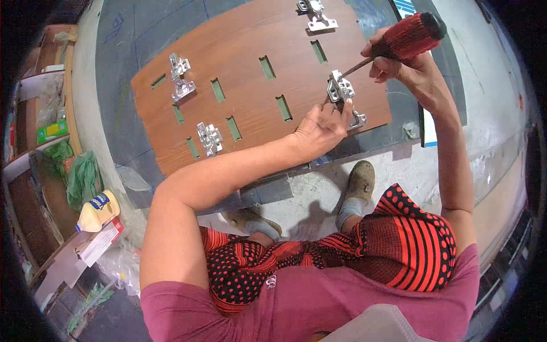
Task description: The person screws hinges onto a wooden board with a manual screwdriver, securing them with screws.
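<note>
My right hand [399, 65] grips a screwdriver [407, 40] with a worn red handle and black end cap. Its thin shaft slants down and left, and the tip meets the upper end of a metal cabinet hinge [341, 85]. My left hand [323, 126] is closed around the lower part of that hinge, with fingertips pressing on it; the grip is partly hidden behind the fingers. Under the hinge lies a brown wood-grain board [245, 45] with several rectangular slots cut through it.
Other hinges sit on the board: one upper left [181, 77], one lower left [209, 138], one at the top [317, 16]. A dark tabletop [122, 114] supports the board. At left are a pale yellow jug [102, 211], a green plastic bag [84, 179] and wooden shelving [43, 196].
</note>
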Tool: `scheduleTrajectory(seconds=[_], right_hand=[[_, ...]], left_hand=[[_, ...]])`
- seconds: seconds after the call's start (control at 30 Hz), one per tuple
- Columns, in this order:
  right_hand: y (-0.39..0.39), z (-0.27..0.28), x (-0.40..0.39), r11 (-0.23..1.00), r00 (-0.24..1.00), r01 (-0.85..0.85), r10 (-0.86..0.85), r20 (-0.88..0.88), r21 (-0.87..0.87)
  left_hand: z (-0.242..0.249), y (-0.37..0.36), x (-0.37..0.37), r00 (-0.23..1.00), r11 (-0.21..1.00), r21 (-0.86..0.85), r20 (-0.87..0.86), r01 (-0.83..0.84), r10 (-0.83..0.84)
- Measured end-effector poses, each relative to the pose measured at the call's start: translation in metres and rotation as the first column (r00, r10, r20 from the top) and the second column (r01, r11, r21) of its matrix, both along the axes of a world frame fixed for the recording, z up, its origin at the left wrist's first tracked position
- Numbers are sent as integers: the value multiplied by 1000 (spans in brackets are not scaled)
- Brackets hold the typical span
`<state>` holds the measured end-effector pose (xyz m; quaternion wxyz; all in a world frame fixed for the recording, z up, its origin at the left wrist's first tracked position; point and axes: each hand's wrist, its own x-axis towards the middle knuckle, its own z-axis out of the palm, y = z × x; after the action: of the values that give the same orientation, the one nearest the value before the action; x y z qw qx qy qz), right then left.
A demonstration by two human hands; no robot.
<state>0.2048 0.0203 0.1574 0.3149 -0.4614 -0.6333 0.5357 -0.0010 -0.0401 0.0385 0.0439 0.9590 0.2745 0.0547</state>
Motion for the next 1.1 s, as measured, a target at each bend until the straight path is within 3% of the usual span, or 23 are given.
scheduleTrajectory(seconds=[0.1, 0.23, 0.3, 0.37, 0.43, 0.5, 0.57, 0.63, 0.7, 0.73, 0.8, 0.83, 0.9, 1.1], right_hand=[[-2, -1, -6, 998, 998, 51, -50, -40, 27], [-2, -8, -6, 994, 995, 94, -93, -29, 59], [-3, -6, -8, 983, 982, 139, -152, 109, 120], [-3, 0, -8, 989, 986, 124, -132, 105, 84], [-4, 2, -7, 993, 989, 106, -111, 100, 49], [-6, 0, -3, 999, 989, 22, -27, -145, -40], [-6, -2, 1, 999, 985, 1, -10, -170, -55], [-4, -4, 3, 998, 980, -17, 4, -197, -66], [0, -5, 4, 999, 999, 19, -18, -31, 36], [1, -5, 3, 999, 999, 20, -19, -31, 37], [1, -4, 0, 991, 978, 60, -82, 192, 120], [1, -5, -1, 991, 978, 59, -82, 191, 120], [0, -7, -4, 989, 994, 90, -97, 53, 115], [-1, -7, 5, 997, 998, 41, -38, -49, 66]], left_hand=[[-1, 0, 0, 1000, 999, -49, 10, -10, 10], [-2, 0, 0, 999, 999, 31, 39, -7, 6], [1, 1, 1, 999, 999, 52, 34, -3, 2], [8, 3, 1, 996, 993, -109, -80, 33, -42], [3, 3, 2, 997, 994, -102, -65, 29, -35], [-1, 2, 1, 998, 995, -95, -49, 23, -28], [-5, 1, 0, 998, 999, -12, 61, 30, -29], [-6, 1, 1, 998, 1000, 3, 57, 25, -25], [-5, 1, 1, 998, 1000, 20, 55, 20, -21], [-5, 1, 1, 999, 1000, 4, 47, 18, -18], [-2, 1, 0, 999, 1000, -13, 37, 16, -16], [0, 0, 0, 999, 1000, -21, 31, 12, -11], [0, 0, 0, 1000, 1000, -29, 26, 6, -5], [-4, 0, 0, 996, 996, -94, 88, 5, 3]])
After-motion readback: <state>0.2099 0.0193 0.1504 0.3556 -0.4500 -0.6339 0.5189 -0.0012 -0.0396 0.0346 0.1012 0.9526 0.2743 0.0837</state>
